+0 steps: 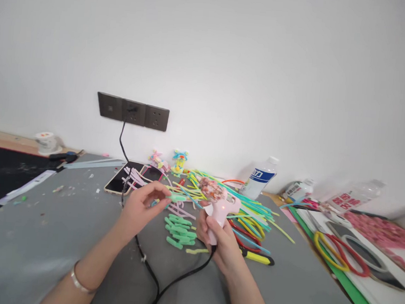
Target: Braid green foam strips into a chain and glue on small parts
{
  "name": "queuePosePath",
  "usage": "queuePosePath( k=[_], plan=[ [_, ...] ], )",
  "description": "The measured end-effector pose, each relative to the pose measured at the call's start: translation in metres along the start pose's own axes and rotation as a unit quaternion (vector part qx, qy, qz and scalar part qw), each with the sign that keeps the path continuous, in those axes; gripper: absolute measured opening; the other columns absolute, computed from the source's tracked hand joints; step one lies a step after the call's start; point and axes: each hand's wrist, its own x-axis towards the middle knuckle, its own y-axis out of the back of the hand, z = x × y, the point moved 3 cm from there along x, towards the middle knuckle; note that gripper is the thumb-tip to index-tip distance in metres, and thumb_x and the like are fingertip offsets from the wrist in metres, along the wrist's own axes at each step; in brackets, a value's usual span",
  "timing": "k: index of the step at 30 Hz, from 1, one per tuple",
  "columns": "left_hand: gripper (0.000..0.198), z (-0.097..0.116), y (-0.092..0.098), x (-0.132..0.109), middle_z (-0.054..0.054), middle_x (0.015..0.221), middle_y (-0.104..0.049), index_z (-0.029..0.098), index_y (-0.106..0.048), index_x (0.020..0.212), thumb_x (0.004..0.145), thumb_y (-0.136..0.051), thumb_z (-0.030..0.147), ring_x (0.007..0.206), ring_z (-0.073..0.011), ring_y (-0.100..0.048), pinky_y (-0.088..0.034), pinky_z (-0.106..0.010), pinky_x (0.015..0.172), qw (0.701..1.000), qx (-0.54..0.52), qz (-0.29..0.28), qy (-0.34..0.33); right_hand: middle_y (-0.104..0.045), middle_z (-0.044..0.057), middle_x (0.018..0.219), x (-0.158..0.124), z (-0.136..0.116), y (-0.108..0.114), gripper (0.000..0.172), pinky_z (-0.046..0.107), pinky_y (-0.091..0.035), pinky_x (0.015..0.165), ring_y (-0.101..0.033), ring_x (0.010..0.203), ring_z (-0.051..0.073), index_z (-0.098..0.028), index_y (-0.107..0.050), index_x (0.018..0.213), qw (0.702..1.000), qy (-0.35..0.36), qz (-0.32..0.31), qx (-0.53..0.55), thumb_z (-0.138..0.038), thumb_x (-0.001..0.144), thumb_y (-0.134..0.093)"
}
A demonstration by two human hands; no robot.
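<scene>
My right hand [216, 236] is wrapped round the handle of a pink glue gun [220, 210], whose patterned front end points up and to the left. Between the thumb and fingers of my left hand [143, 208] is a short mint-green pipe cleaner piece [177, 198], held level to the left of the gun. Below it on the grey table mat lies a pile of similar green pieces [180, 230]. A black cord [192, 270] runs down from the gun's handle.
Behind the gun lie many coloured pipe cleaners [254, 213]. A yellow utility knife [259, 257] rests right of my right wrist. Two small figures [179, 162], a bottle [260, 177] and a phone [124, 178] are near the wall. Scissors [337, 251] lie far right; the cord reaches a wall socket [133, 112].
</scene>
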Motion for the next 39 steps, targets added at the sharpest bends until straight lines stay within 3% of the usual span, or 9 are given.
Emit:
queuePosePath(
  k=[4,7,13,17,25,31,39],
  plan=[
    [0.003,0.002,-0.007,-0.002,-0.002,0.084,-0.064,0.018,-0.063,0.086,0.084,-0.063,0.021,0.078,-0.0137,-0.062,-0.052,-0.023,0.073,0.999,0.006,-0.032,-0.007,-0.063,0.002,0.083,0.002,0.003,0.005,0.04,0.022,-0.027,0.042,-0.04,0.045,0.006,-0.019,-0.06,0.106,0.997,0.016,0.049,-0.05,-0.039,0.075,-0.076],
    [0.003,0.004,-0.014,-0.004,-0.002,0.085,-0.065,0.018,-0.063,0.087,0.085,-0.062,0.019,0.079,-0.0136,-0.062,-0.051,-0.023,0.074,0.997,0.037,-0.067,-0.024,-0.066,0.005,0.09,0.003,0.008,0.009,0.04,0.023,-0.03,0.042,-0.041,0.044,0.005,-0.019,-0.061,0.104,0.994,0.017,0.069,-0.083,-0.038,0.073,-0.078],
    [0.008,0.01,-0.025,-0.007,-0.001,0.084,-0.065,0.018,-0.063,0.085,0.084,-0.061,0.01,0.078,-0.0129,-0.061,-0.047,-0.023,0.073,0.986,0.1,-0.117,-0.068,-0.061,0.0,0.074,0.002,0.008,0.006,0.04,0.022,-0.031,0.042,-0.039,0.042,0.005,-0.017,-0.063,0.099,0.992,0.01,0.065,-0.104,-0.039,0.07,-0.079],
    [0.01,0.015,-0.029,-0.008,-0.001,0.081,-0.064,0.018,-0.062,0.082,0.083,-0.06,0.008,0.076,-0.0125,-0.06,-0.046,-0.022,0.071,0.982,0.104,-0.134,-0.08,-0.058,-0.003,0.069,0.001,0.003,0.001,0.03,0.022,-0.031,0.044,-0.041,0.044,0.006,-0.017,-0.063,0.091,0.991,0.01,0.058,-0.116,-0.035,0.072,-0.078],
    [0.006,0.012,-0.028,-0.009,0.0,0.079,-0.067,0.018,-0.066,0.087,0.085,-0.062,0.023,0.071,-0.0131,-0.061,-0.048,-0.022,0.067,0.989,0.089,-0.122,-0.008,-0.049,-0.005,0.055,0.002,0.003,0.002,0.025,0.021,-0.028,0.045,-0.038,0.045,0.006,-0.016,-0.062,0.08,0.989,0.014,0.04,-0.142,-0.036,0.075,-0.075],
    [0.009,0.008,-0.028,-0.008,0.0,0.075,-0.068,0.017,-0.068,0.084,0.083,-0.062,0.025,0.067,-0.0131,-0.059,-0.046,-0.023,0.064,0.987,0.111,-0.115,0.025,-0.053,-0.003,0.062,0.002,0.004,0.003,0.027,0.022,-0.029,0.044,-0.04,0.046,0.007,-0.016,-0.062,0.079,0.987,0.012,0.043,-0.157,-0.038,0.073,-0.077],
    [0.008,0.008,-0.029,-0.009,0.001,0.07,-0.065,0.017,-0.065,0.077,0.081,-0.06,0.022,0.063,-0.0117,-0.056,-0.041,-0.022,0.058,0.98,0.141,-0.133,0.046,-0.047,-0.005,0.048,0.003,0.005,0.006,0.029,0.023,-0.029,0.046,-0.038,0.045,0.008,-0.015,-0.061,0.069,0.972,0.015,0.029,-0.233,-0.041,0.075,-0.073]
  ],
)
